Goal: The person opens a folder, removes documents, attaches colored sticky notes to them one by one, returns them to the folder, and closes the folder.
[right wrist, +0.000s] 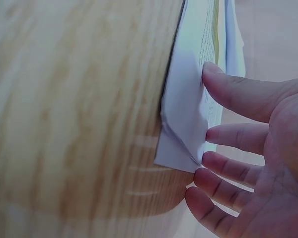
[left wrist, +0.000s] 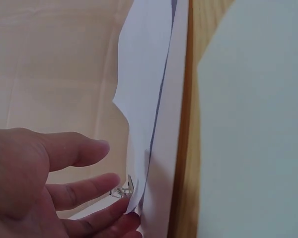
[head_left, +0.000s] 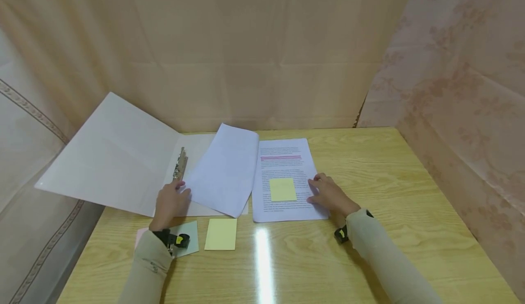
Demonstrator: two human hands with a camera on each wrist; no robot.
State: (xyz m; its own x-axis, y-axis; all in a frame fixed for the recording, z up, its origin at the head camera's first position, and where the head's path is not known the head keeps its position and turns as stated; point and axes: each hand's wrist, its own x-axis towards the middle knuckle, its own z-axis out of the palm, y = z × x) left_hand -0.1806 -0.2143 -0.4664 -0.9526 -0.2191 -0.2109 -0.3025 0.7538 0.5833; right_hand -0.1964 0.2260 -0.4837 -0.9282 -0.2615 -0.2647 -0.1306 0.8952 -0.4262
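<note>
A white ring binder point(head_left: 119, 153) lies open on the left, its metal ring mechanism point(head_left: 179, 163) near the spine. My left hand point(head_left: 170, 203) is just below that mechanism, fingers touching the left edge of a blank-looking sheet point(head_left: 229, 172). In the left wrist view the thumb stands apart from this sheet point(left wrist: 144, 74). To the right lies a stack of printed pages point(head_left: 283, 158) with a pink-marked line and a yellow sticky note point(head_left: 283, 189). My right hand point(head_left: 330, 194) rests at the stack's right edge, thumb and fingertips against the paper point(right wrist: 184, 94), loosely spread.
A yellow sticky pad point(head_left: 220, 234) lies in front of the binder. Beside it a pale green pad point(head_left: 191, 231) and a pink one point(head_left: 140, 234) are partly covered by my left wrist. Curtains point(head_left: 254, 53) hang behind the wooden table point(head_left: 410, 231).
</note>
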